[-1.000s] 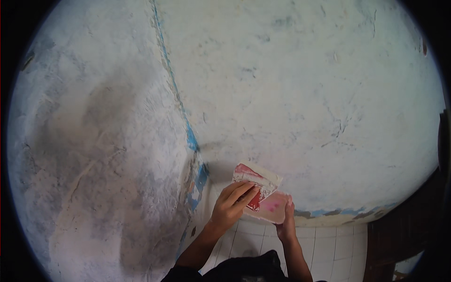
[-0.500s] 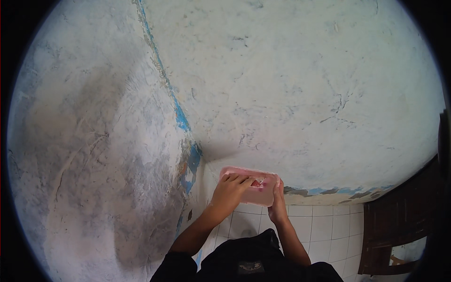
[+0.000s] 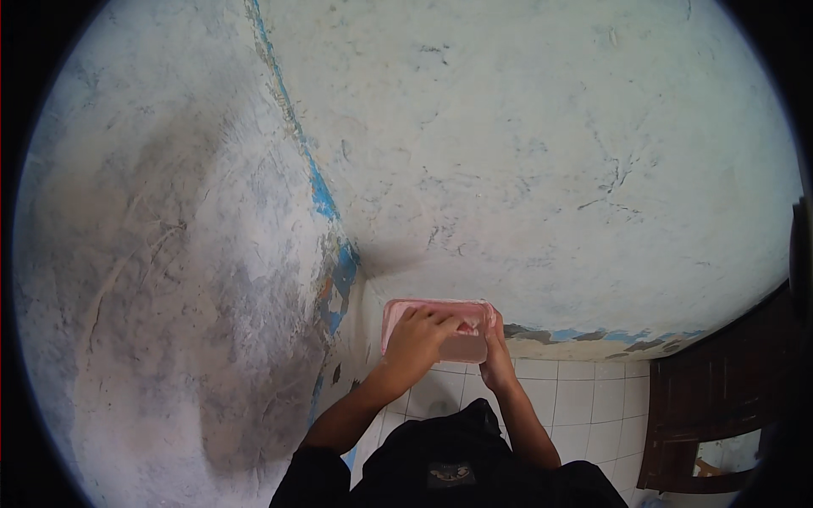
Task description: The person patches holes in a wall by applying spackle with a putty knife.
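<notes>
A shallow pink plastic container (image 3: 461,347) is held low in front of the wall. My right hand (image 3: 498,360) grips its right side, thumb and fingers along the edge. My left hand (image 3: 415,347) is over the inside of the container, fingers curled on a red and white scraper (image 3: 466,327), which is mostly hidden by the hand and lies within the rim. White smears coat the scraper and the container's edge.
The patchy white wall (image 3: 550,169) meets a rougher grey wall (image 3: 144,279) at a corner with flaking blue paint (image 3: 323,190). Below are white floor tiles (image 3: 576,398); at the lower right stands a dark wooden piece of furniture (image 3: 694,398).
The scraper has gone from tilted above the container down into it, under my left fingers. Both hands and the container have moved up and left in the view.
</notes>
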The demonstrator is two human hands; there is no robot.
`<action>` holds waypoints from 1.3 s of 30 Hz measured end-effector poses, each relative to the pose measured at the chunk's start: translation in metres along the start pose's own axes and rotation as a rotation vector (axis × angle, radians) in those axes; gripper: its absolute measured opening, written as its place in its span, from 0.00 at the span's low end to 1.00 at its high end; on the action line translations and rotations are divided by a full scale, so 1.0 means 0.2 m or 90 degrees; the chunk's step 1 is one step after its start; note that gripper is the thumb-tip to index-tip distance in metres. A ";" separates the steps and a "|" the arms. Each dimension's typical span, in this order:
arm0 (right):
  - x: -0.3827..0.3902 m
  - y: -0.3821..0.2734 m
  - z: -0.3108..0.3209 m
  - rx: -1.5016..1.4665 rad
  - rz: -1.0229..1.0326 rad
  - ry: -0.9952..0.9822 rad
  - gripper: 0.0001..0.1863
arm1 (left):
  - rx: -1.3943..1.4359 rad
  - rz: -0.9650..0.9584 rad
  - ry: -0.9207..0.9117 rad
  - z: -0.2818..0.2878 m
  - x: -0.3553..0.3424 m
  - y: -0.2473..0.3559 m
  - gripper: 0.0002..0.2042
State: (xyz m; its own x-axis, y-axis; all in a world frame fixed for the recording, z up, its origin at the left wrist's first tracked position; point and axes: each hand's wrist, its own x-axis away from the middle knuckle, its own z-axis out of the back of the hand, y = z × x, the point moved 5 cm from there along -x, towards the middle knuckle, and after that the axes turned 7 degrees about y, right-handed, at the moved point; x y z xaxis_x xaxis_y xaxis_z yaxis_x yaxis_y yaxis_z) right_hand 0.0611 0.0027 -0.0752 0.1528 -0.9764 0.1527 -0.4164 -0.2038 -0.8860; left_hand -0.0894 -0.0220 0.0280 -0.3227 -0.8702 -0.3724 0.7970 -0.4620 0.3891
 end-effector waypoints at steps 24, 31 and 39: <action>-0.02 -0.05 0.11 -0.012 0.004 0.027 0.33 | 0.027 -0.018 -0.163 0.00 -0.01 -0.03 0.18; -0.03 -0.06 0.12 -0.017 0.022 0.020 0.34 | 0.125 0.001 -0.177 -0.04 -0.05 0.00 0.15; -0.04 -0.16 0.14 0.002 0.010 0.047 0.35 | 0.111 0.021 -0.070 0.00 -0.17 0.07 0.14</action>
State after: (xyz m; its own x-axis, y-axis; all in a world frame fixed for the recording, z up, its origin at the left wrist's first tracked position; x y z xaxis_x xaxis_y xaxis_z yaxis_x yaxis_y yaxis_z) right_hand 0.0988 0.0188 -0.0608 0.0795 -0.9821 0.1710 -0.4147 -0.1886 -0.8902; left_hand -0.0668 0.0016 0.0466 -0.3587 -0.8947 -0.2661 0.7108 -0.4466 0.5434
